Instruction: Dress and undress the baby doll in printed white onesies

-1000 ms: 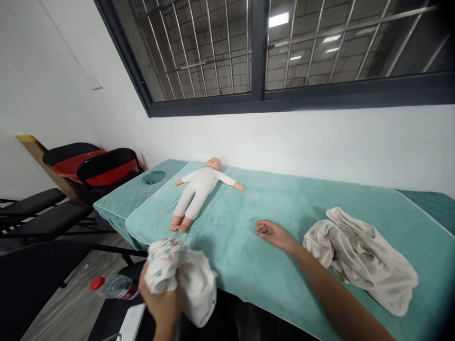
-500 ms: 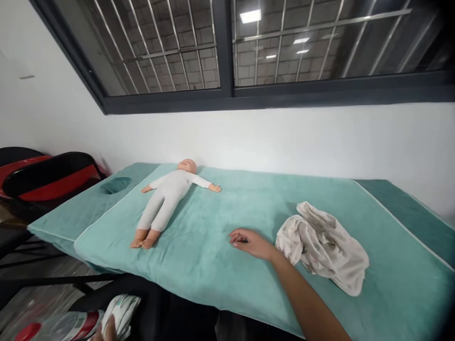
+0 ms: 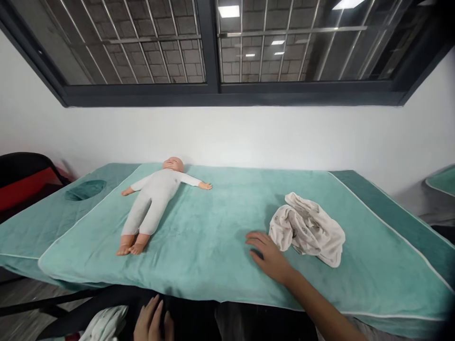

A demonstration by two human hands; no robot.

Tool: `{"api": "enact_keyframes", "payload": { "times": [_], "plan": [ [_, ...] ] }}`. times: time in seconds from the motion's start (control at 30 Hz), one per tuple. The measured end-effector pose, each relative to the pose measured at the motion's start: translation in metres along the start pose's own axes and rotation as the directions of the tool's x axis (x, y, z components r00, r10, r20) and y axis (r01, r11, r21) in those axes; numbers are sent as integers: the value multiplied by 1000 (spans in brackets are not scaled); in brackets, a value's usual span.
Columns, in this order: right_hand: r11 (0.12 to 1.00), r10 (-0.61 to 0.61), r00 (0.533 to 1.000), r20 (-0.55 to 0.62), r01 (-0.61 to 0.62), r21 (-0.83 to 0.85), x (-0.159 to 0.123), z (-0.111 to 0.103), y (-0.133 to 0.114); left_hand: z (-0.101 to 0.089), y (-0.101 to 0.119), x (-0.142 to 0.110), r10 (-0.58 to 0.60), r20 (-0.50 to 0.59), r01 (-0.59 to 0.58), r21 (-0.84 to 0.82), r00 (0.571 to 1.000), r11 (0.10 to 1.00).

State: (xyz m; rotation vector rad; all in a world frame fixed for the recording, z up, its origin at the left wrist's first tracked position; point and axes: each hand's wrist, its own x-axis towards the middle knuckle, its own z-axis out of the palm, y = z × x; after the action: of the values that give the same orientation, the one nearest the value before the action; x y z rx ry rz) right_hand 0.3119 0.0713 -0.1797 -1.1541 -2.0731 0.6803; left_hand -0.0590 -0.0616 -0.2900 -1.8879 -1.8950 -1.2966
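Observation:
My right hand (image 3: 270, 258) is open just over the green bed cover, its fingers spread and nothing in them. Close beside it lies a crumpled white patterned cloth (image 3: 309, 229). At the bottom edge, my left hand (image 3: 152, 322) shows only its fingers, stretched out and holding nothing, in front of my dark-clothed lap. To its left is a folded white and green cloth (image 3: 104, 324), apart from the fingers. A baby doll (image 3: 156, 196) in a white suit lies on its back on the left of the bed, arms spread.
The massage bed (image 3: 220, 227) has a face hole (image 3: 85, 189) at its left end. A red and black chair (image 3: 28, 180) stands beyond that end. Behind the bed are a white wall and a barred window (image 3: 213, 47). Another green surface (image 3: 442, 181) shows at the far right.
My left hand has let go of the folded cloth and moved right, fingers extended. My right hand has opened its curled fingers, nearer the crumpled cloth. The view has turned right.

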Motion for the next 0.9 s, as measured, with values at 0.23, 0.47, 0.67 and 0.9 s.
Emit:
{"api": "enact_keyframes", "payload": {
  "times": [0.23,0.47,0.67,0.9],
  "plan": [
    [688,219,941,-256,-335,-644,-13,-38,11,54,73,12,203,135,-167,-239,970,957],
    [527,443,840,-314,-528,-666,-11,-64,10,61,72,-6,298,138,-256,-261,944,931],
    [877,468,870,-155,-434,206,18,-66,-20,51,76,1,309,132,-226,-432,942,873],
    [835,-22,994,105,-40,549,28,12,-118,60,138,77,-74,475,434,-716,877,546]
  ]
}}
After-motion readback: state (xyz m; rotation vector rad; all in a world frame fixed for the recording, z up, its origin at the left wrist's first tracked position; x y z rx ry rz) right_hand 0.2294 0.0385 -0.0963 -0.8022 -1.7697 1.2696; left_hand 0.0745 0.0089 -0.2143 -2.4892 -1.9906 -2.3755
